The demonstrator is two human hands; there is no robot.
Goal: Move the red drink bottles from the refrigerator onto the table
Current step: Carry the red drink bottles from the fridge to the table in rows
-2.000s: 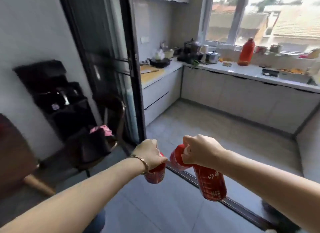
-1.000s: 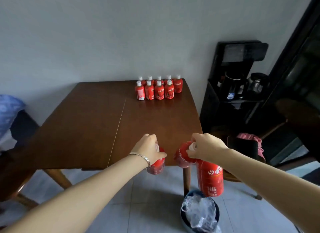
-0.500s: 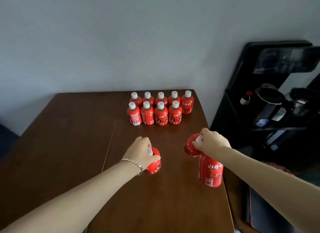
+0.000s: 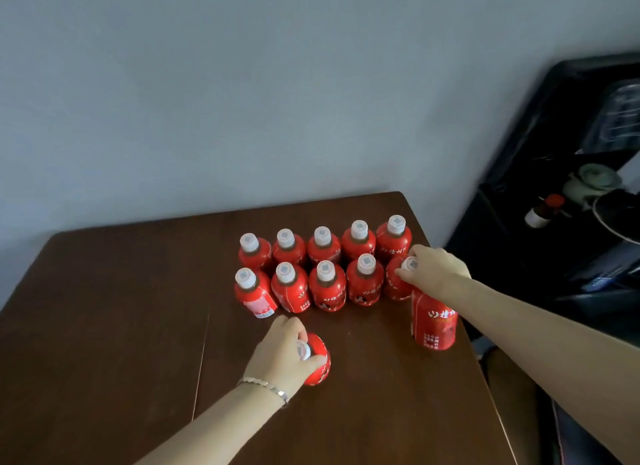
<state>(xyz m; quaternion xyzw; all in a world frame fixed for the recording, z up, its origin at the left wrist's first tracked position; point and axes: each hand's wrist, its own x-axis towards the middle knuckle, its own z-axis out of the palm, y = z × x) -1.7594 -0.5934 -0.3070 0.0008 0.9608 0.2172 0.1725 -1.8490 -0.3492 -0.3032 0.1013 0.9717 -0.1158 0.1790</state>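
Note:
Several red drink bottles with white caps (image 4: 325, 270) stand in two rows at the far right of the brown wooden table (image 4: 104, 326). My left hand (image 4: 280, 352) grips one red bottle (image 4: 318, 360) by its cap, just in front of the rows. My right hand (image 4: 433, 270) holds two red bottles by their tops. One of them (image 4: 394, 284) sits at the right end of the front row. The other (image 4: 434, 322) hangs below my palm near the table's right edge.
A grey wall rises behind the table. To the right stands a black water dispenser cabinet (image 4: 554, 187) with a kettle and a small bottle (image 4: 542, 211) on its shelf. The table's right edge runs close beside my right forearm.
I turned from the kitchen doorway to the table and came close. Both hands moved forward over the tabletop, and the right hand's bottle now sits in line with the front row.

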